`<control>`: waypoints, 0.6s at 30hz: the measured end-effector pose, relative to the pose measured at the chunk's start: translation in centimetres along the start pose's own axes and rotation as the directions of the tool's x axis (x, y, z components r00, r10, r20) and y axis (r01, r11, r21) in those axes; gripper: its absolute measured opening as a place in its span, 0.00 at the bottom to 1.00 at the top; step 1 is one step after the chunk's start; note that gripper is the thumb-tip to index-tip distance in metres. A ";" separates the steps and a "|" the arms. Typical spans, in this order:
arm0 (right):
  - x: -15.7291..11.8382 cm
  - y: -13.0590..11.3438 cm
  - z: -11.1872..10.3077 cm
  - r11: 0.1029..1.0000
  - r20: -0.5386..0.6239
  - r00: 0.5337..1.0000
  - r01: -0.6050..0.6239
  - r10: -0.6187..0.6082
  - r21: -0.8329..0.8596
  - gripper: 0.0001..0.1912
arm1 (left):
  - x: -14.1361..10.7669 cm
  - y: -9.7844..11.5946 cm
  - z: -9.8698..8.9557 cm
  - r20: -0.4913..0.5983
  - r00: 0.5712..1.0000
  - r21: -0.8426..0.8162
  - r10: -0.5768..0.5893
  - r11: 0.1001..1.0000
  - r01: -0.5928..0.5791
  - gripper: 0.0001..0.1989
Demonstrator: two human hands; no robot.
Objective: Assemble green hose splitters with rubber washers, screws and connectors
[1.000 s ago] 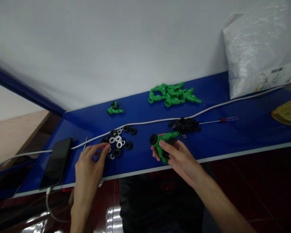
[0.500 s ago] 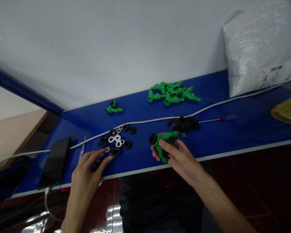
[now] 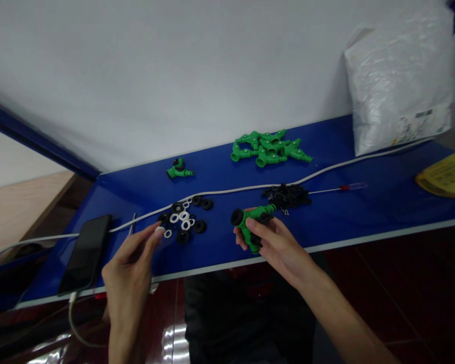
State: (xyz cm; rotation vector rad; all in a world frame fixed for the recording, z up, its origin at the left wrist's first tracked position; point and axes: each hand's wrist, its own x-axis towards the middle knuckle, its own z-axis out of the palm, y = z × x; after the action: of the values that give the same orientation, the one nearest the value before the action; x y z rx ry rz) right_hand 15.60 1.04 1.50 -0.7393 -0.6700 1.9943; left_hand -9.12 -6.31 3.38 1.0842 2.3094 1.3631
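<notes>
My right hand [image 3: 275, 240] is wrapped round a green Y-shaped hose splitter [image 3: 248, 225], held just above the front of the blue table. A black round insert sits in its wide end, and black knobs show on its branches. Over the left part of the table, my left hand [image 3: 131, 263] has thumb and forefinger pinched together. Something pale shows at those fingertips, too small to make out. Right beside them lies a loose pile of white rings [image 3: 184, 216] and black rubber rings [image 3: 199, 226].
Several green splitter bodies [image 3: 269, 157] lie at the back, with one splitter with black knobs [image 3: 179, 171] further left. Small black parts [image 3: 287, 194] lie by a screwdriver [image 3: 345, 187]. A white cable [image 3: 227, 191] crosses the table [image 3: 216, 242]. A phone [image 3: 85, 253], white bag [image 3: 398, 86] and yellow container [image 3: 447, 174] flank it.
My left thumb and forefinger have closed into a pinch and drawn slightly up and left from the rings. My right hand still holds the splitter, nearly unmoved.
</notes>
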 end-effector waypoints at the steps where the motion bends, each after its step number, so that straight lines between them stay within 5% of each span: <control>1: 0.1 -0.1 0.0 1.000 0.018 1.000 -0.007 0.007 -0.005 0.20 | -0.2 1.0 0.6 -0.002 0.999 -0.050 0.047 0.998 -0.047 0.19; 4: 0.5 -0.4 0.0 1.000 0.073 0.997 -0.009 0.010 -0.013 0.20 | -0.8 4.1 3.1 0.104 0.984 -0.225 0.142 0.967 -0.115 0.15; 8: 1.3 -0.3 -0.4 0.999 0.111 0.993 0.039 -0.041 0.021 0.23 | -1.5 6.6 6.7 0.272 0.945 -0.426 0.181 0.903 -0.051 0.13; 12: 1.7 -0.1 -1.0 0.997 0.132 0.990 0.033 -0.043 0.076 0.23 | -2.1 6.2 8.8 0.354 0.924 -0.547 0.143 0.834 0.080 0.11; 18: 1.5 0.2 -1.3 0.992 0.162 0.984 0.057 -0.075 0.113 0.17 | -2.4 4.5 9.3 0.378 0.919 -0.636 0.115 0.753 0.167 0.09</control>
State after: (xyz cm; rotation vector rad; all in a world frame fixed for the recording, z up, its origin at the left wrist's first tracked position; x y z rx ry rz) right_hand 15.79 2.52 0.12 -0.4843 -0.6683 2.0288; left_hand -0.25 -0.69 1.85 0.9552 1.3616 1.5842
